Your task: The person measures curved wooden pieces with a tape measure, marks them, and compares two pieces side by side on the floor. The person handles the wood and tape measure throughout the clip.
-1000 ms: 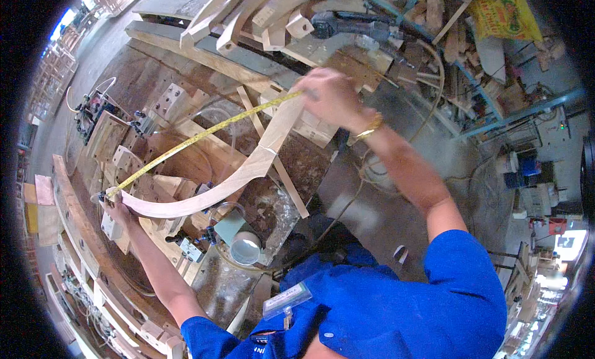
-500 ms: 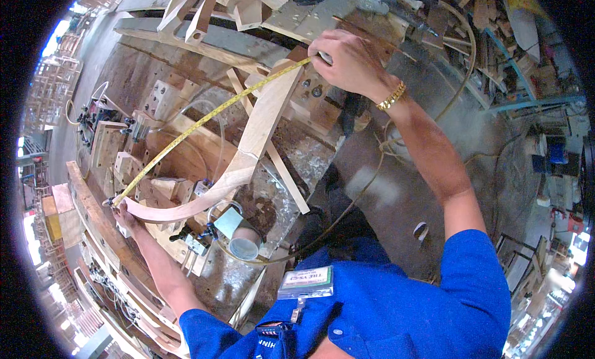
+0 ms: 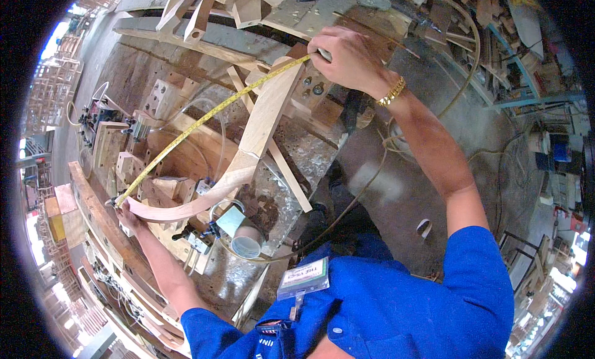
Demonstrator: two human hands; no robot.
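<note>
Compared with a second ago, our right hand (image 3: 350, 60) has come off the upper end of the curved wooden piece (image 3: 263, 120), which now shows just beside our fingers. That hand is curled round the body of the yellow tape measure (image 3: 201, 120), while our left hand (image 3: 129, 216) is closed on the piece's lower left end, next to the tape's far end. Our hands are well apart, the tape stretched taut between them like a chord across the curve. Around the piece, room on the workbench (image 3: 217, 288) is tight: drilled wooden blocks (image 3: 166, 99) crowd inside the curve, a thin wooden strip (image 3: 288, 173) passes under it, and a cup (image 3: 245, 246) stands near its outer edge. A brown beam (image 3: 102, 204) runs close along our left forearm. Beyond the bench's right edge we have open floor (image 3: 409, 192), crossed by a hose (image 3: 347, 210). Our palm hides most of the tape's case, and our left fingertips are too small to make out. We cannot tell whether the piece touches the blocks beneath. More curved parts (image 3: 198, 15) are cut off at the top.
</note>
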